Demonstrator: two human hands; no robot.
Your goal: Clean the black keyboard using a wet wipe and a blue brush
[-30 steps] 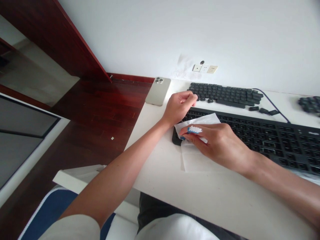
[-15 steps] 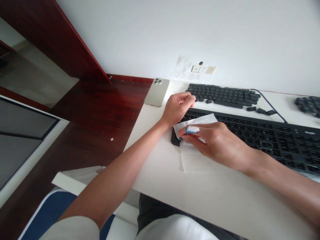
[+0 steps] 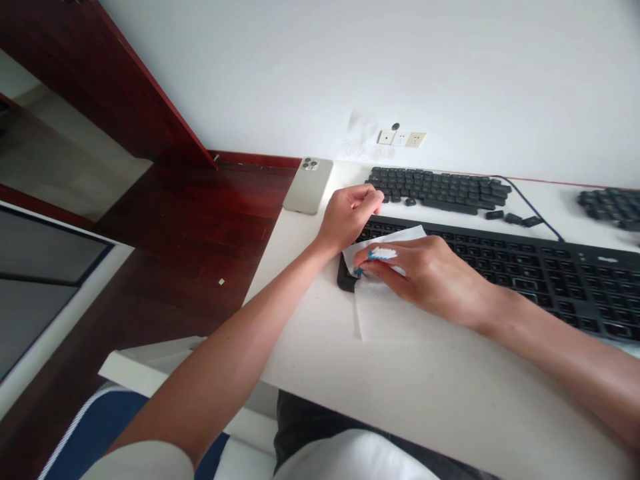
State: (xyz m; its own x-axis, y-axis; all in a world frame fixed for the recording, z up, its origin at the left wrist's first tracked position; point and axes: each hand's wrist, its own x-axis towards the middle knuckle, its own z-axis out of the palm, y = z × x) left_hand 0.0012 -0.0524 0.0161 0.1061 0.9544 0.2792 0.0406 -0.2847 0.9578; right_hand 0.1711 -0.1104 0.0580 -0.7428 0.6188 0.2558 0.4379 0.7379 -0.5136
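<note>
While our left hand [image 3: 347, 217] lies curled into a loose fist at the upper left corner of the keyboard [image 3: 530, 267], we pinch a blue brush [image 3: 384, 254] between the thumb and fingers of our right hand [image 3: 430, 273]. The right hand is closed around it, with the white bristles showing above the thumb and a bit of blue poking out at the fingertips. We cannot tell whether the left fist has anything inside it.

Beneath the right hand we see a sheet of white tissue [image 3: 383, 317], partly over the keyboard's left end and partly on the white desk [image 3: 320, 340] in front. The keyboard shows rows of dark, light-edged key openings. Behind it we have a block of dark keycaps [image 3: 440, 187] set out in rows, three loose caps [image 3: 513, 218] near its right end, a black cable [image 3: 534, 209] and, farther right, another cluster of keycaps [image 3: 613, 203]. A phone [image 3: 309, 187] lies camera side up at the desk's left edge.
</note>
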